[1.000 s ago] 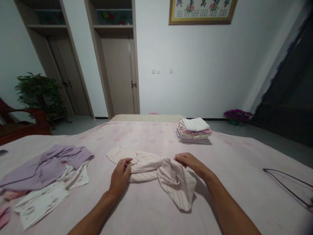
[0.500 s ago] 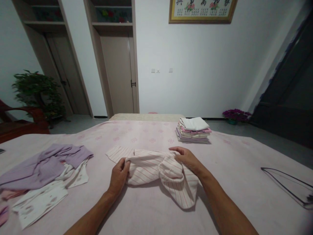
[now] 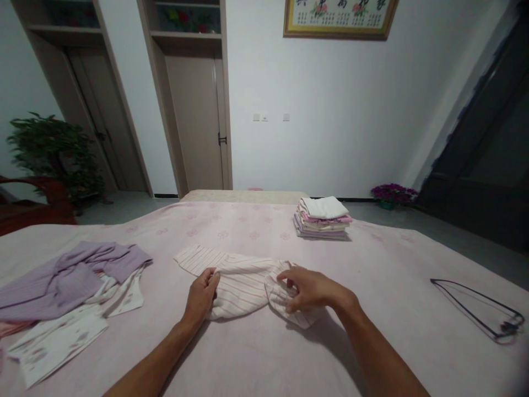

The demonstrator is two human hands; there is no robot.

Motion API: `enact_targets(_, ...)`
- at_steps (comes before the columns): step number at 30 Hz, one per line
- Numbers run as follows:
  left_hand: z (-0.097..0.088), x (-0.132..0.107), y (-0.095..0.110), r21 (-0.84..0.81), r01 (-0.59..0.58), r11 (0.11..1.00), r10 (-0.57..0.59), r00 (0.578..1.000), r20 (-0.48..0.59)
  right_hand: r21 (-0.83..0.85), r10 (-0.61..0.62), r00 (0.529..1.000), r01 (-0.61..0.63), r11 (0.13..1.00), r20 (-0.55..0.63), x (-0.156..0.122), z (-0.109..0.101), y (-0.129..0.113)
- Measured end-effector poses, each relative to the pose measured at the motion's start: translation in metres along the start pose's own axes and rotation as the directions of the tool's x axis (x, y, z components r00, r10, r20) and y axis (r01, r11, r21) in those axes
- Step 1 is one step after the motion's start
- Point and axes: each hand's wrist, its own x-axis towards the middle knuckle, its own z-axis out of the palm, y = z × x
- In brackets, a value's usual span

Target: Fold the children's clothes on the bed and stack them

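A white garment with thin pink stripes (image 3: 242,278) lies crumpled on the pink bed cover (image 3: 256,353) in front of me. My left hand (image 3: 201,298) pinches its left-hand fold, fingers closed on the cloth. My right hand (image 3: 308,289) is curled over the bunched right part of the same garment, fingers pressing into the fabric. One striped sleeve end stretches out flat to the left, beyond my left hand.
A heap of loose clothes, lilac (image 3: 70,275) over white (image 3: 61,336), lies at the left. A neat stack of folded clothes (image 3: 322,216) sits farther back on the right. A black wire hanger (image 3: 475,309) rests near the right edge. Plant and chair stand at far left.
My right hand has come toward me and down, gathering the garment's hanging right part into a smaller bunch. My left hand keeps its grip in nearly the same place.
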Motion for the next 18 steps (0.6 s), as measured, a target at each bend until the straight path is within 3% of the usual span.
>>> enact_targets(5, -0.007, 0.0, 0.003, 0.271, -0.077, 0.96, 0.053, 0.994, 0.095, -0.29, 0.097, 0.993, -0.114, 0.95, -0.073, 0.005, 0.017, -0.031)
enact_targets(8, -0.007, -0.005, 0.007, 0.461, -0.065, 0.885, 0.008, 0.992, 0.124, -0.285, 0.107, 0.973, -0.164, 0.944, -0.205, 0.018, 0.01, -0.03)
enact_targets(10, -0.004, -0.008, 0.008, 0.51, -0.048, 0.859, -0.015, 0.993, 0.119, -0.153, 0.136, 0.916, -0.206, 0.967, -0.377, 0.029, -0.001, -0.025)
enact_targets(12, 0.001, -0.011, 0.009, 0.411, -0.032, 0.911, -0.021, 0.992, 0.124, 0.057, 0.147, 0.816, -0.139, 0.989, -0.559, 0.041, -0.009, -0.022)
enact_targets(14, 0.005, -0.014, 0.013, 0.149, 0.043, 0.988, -0.066, 0.985, 0.158, 0.202, 0.107, 0.711, 0.05, 0.978, -0.695, 0.047, -0.012, -0.024)
enact_targets(15, 0.006, -0.015, 0.017, -0.014, 0.113, 0.993, -0.109, 0.976, 0.189, 0.232, 0.073, 0.679, 0.146, 0.962, -0.73, 0.047, -0.009, -0.028)
enact_targets(17, 0.009, -0.019, 0.028, -0.308, 0.262, 0.915, -0.18, 0.946, 0.27, 0.249, -0.005, 0.69, 0.268, 0.931, -0.723, 0.04, 0.007, -0.039)
enact_targets(18, 0.01, -0.021, 0.034, -0.42, 0.313, 0.852, -0.192, 0.933, 0.305, 0.258, -0.04, 0.728, 0.293, 0.921, -0.684, 0.034, 0.02, -0.046)
